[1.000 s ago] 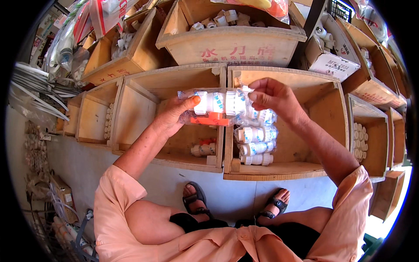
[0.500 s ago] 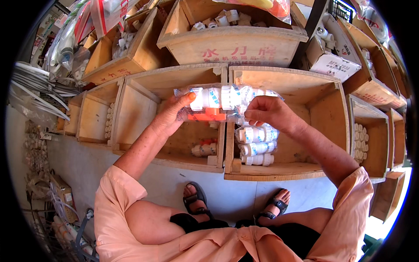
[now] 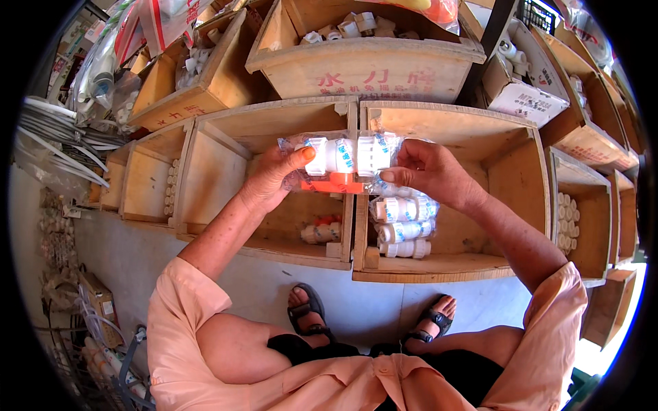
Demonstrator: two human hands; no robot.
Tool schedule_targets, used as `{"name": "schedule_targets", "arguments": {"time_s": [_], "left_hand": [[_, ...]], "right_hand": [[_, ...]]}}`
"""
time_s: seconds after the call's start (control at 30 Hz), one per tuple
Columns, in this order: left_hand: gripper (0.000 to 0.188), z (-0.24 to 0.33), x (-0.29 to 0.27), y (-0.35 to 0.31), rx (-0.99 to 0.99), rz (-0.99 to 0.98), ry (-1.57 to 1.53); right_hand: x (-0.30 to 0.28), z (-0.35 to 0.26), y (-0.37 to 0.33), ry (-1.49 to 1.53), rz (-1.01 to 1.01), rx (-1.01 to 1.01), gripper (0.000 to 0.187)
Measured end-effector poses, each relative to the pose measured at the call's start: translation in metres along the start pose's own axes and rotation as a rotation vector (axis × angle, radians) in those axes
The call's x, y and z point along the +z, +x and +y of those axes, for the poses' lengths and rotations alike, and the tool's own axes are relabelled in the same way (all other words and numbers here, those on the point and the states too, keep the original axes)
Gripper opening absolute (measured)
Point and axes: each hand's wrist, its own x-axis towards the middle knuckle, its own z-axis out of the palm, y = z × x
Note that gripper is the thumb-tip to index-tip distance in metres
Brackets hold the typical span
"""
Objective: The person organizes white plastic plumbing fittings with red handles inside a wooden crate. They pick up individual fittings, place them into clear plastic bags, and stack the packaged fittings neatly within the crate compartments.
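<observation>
The left hand [image 3: 271,175] grasps the left end of a bagged white valve [image 3: 340,156], thumb laid across the top. The right hand [image 3: 439,175] is at the other end, its thumb and bent fingers against the clear plastic bag [image 3: 296,183]; whether they pinch it cannot be told. The valve lies level in the air, crosswise before the person, its orange handle [image 3: 336,183] on the side nearer the body.

It is above the meeting walls of two open wooden boxes. In the right box [image 3: 490,229], white fittings [image 3: 406,231] in clear wrap with blue print lie in a stack near the left wall. In the left box [image 3: 226,192], a white fitting with a red part [image 3: 321,233] lies near the right wall.

Behind these, a raised wooden box [image 3: 397,65] with red lettering holds loose white fittings [image 3: 356,27]. Farther left are bundled pale pipes [image 3: 62,140]. Below, the person's black sandals [image 3: 308,315] rest on a grey floor [image 3: 370,308], beyond a peach shirt [image 3: 329,383].
</observation>
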Motion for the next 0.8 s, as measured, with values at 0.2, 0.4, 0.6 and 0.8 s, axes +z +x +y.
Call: {"name": "schedule_targets", "arguments": {"time_s": [0.2,0.4,0.6,0.8], "left_hand": [[0.042,-0.005,-0.008,0.0,-0.023,-0.019,-0.038],[0.053,0.001,0.002,-0.004,-0.066,-0.067,-0.091],[0.053,-0.007,-0.005,-0.002,-0.095,-0.043,-0.088],[0.047,-0.004,0.0,-0.002,-0.105,-0.069,-0.081]], "right_hand": [[0.0,0.018,0.005,0.288,-0.108,-0.138,0.016],[-0.003,0.01,0.004,0.489,-0.147,-0.084,0.012],[-0.003,0.012,0.005,0.472,-0.143,-0.056,0.018],[-0.003,0.015,0.007,0.358,-0.04,-0.055,0.026]]}}
